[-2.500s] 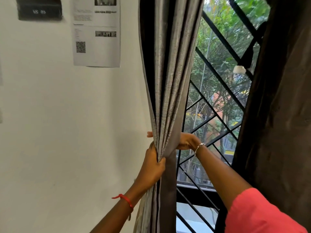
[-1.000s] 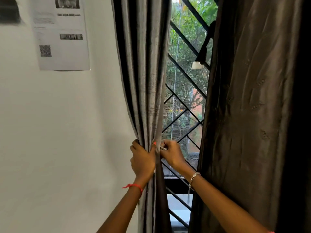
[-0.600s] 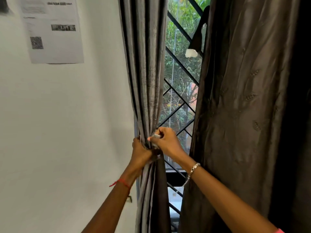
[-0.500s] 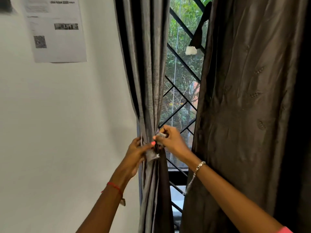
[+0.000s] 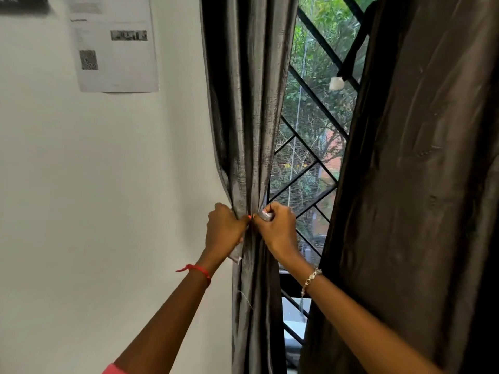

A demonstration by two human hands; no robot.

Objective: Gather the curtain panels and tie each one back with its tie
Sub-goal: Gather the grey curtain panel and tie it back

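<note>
Ungathered rt curtain panel (image 5: 421, 184) beside window grille (image 5: 310, 168)

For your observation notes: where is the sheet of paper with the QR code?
In the head view, the paper sheet hangs on the white wall at upper left, left of the gathered grey curtain panel.

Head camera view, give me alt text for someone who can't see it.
Two bare hands, left hand and right hand, pinch a gathered grey curtain panel at its waist, each gripping a tie end. A darker curtain panel hangs loose beside the barred window.
</note>
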